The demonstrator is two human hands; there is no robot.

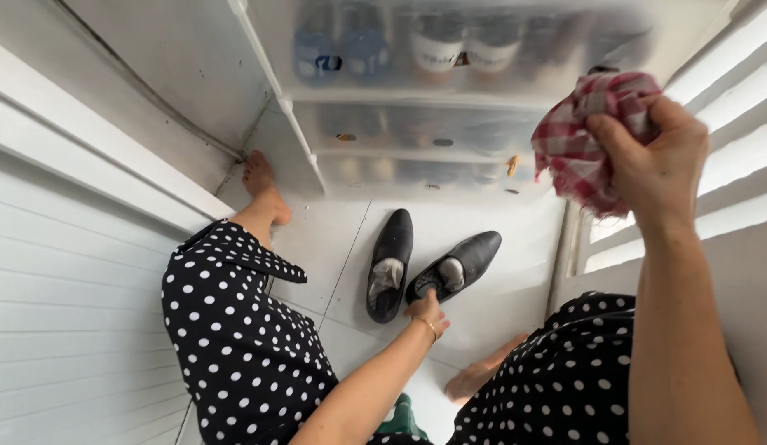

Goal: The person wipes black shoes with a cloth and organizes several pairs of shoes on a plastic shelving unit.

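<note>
Behind the frosted door shelf stand two blue-labelled bottles at left and two white-labelled jars beside them (all blurred).

We see two black shoes at the frame's centre, each stuffed with one grey sock. One red checked cloth sits upper right. Two hands, two bare feet. Blurred bottles fill three shelves; their count is unclear.
</note>
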